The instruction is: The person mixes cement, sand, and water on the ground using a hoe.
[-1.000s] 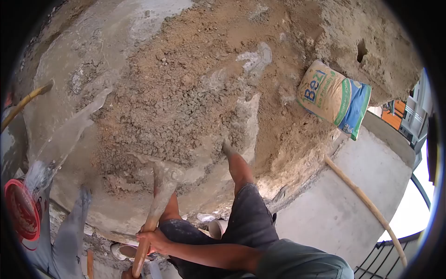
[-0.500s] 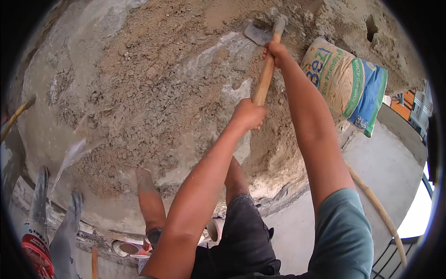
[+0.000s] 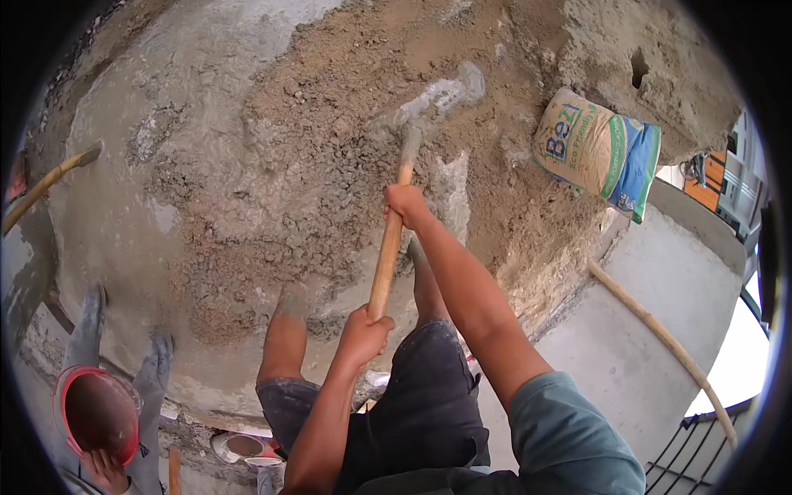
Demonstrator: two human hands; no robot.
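A hoe (image 3: 386, 272) with a wooden handle slants up and away from me. Its blade is sunk in the wet grey-brown mortar mix (image 3: 297, 190), so only the muddy neck shows. My right hand (image 3: 404, 204) wraps the handle partway up, closer to the blade. Near the handle's lower end, my left hand (image 3: 364, 337) is closed around it, in front of my dark shorts. My bare legs stand in the mix. A printed cement bag (image 3: 596, 153) leans on the heap to the right, apart from both hands.
At the lower left, another person's hand (image 3: 106, 472) holds a red-rimmed bucket (image 3: 99, 417). A second wooden handle (image 3: 45, 191) juts in at the left. A long wooden pole (image 3: 664, 346) lies over the concrete at right. Another bucket (image 3: 242, 446) is near the bottom.
The hoe and both my hands have come down and left, toward me. Its blade, visible before, is now in the mix. The person's bucket has swung up, showing its opening.
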